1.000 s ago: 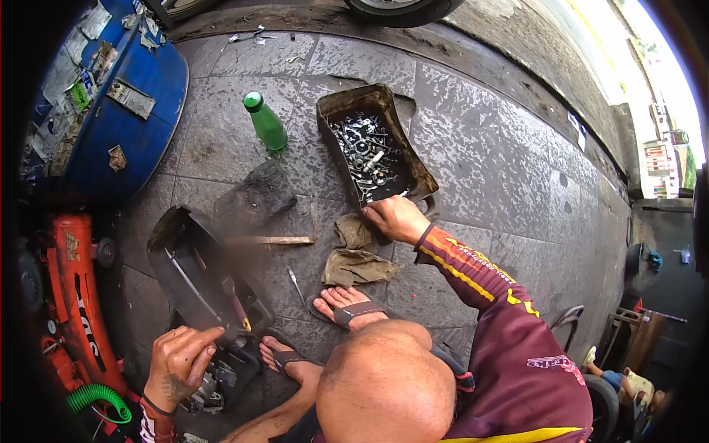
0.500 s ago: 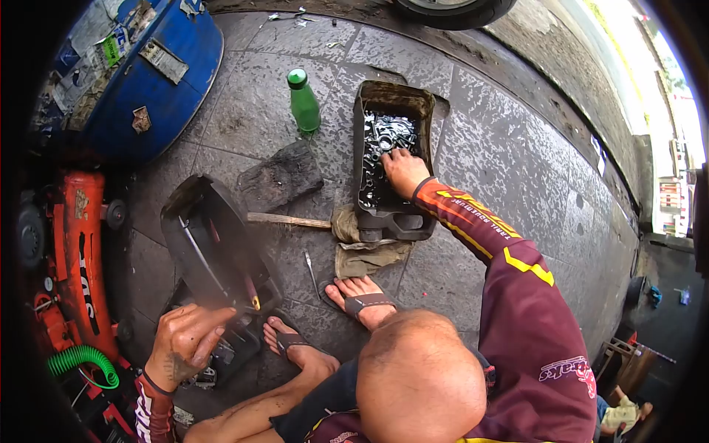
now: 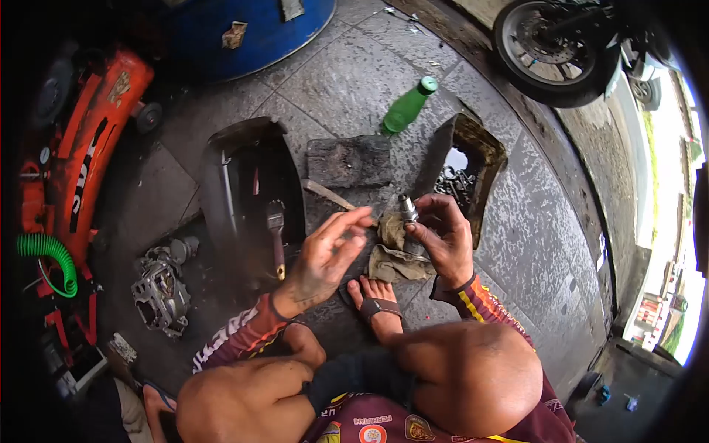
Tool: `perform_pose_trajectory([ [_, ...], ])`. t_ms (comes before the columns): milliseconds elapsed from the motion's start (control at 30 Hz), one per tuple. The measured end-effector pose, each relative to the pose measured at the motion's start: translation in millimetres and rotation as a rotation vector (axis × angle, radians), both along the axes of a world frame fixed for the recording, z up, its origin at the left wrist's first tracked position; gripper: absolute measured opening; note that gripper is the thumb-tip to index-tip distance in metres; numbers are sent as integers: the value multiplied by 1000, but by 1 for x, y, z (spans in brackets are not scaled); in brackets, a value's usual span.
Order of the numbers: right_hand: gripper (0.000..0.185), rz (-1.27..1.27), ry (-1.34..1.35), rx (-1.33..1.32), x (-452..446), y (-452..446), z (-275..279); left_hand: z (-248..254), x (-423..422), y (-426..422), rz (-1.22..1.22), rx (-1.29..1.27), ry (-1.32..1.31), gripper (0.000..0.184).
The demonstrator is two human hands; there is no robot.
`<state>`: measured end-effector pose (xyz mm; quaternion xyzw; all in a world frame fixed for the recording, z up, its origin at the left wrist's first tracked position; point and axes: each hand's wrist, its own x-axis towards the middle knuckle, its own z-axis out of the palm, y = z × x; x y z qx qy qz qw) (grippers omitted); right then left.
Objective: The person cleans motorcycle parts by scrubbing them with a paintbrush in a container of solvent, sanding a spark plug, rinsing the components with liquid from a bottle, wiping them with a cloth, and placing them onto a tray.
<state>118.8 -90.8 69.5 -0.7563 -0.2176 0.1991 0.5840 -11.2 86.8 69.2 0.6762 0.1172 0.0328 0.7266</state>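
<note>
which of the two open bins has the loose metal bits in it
The bin on the right, beside the green bottle; the left bin has a brush in it.

Blue drum (image 3: 288, 37), eleven o'clock, cut by the top edge; motorbike (image 3: 557, 55), past one, cut too! The left hand (image 3: 327, 255) blurs; metal bits (image 3: 456, 184) at two, too small to name.

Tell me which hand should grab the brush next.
Probably your left hand: it looks empty and is nearer the brush, while your right hand holds a small metal part.
</note>
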Motion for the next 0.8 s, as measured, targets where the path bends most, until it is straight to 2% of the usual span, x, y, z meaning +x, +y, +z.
perform_pose_trajectory([
  [67,31,127,-115,-71,-15,43,9,-6,-1,-4,137,-22,-34,34],
  [133,28,314,-256,-16,-30,80,10,-22,-9,4,309,-289,-17,30],
  [167,25,413,-315,3,-37,95,12,-22,-14,11,435,-377,-144,25],
  [300,20,551,-317,-57,-49,125,0,-13,-72,72,722,-191,-29,21],
  [367,23,787,-533,-165,-62,133,-20,-13,-96,89,835,-93,33,20],
  [433,32,975,-784,-280,-85,137,-41,-15,-112,95,859,-173,115,23],
  [467,37,1042,-815,-299,-93,141,-53,-13,-117,95,861,-231,142,25],
  [567,43,1094,-798,-385,-91,153,-65,-23,-127,95,808,-406,58,34],
  [733,60,1164,-802,-374,-77,152,-65,-28,-127,99,772,-438,79,30],
  [800,56,1200,-764,-432,-74,151,-67,-31,-124,100,776,-345,39,27],
])
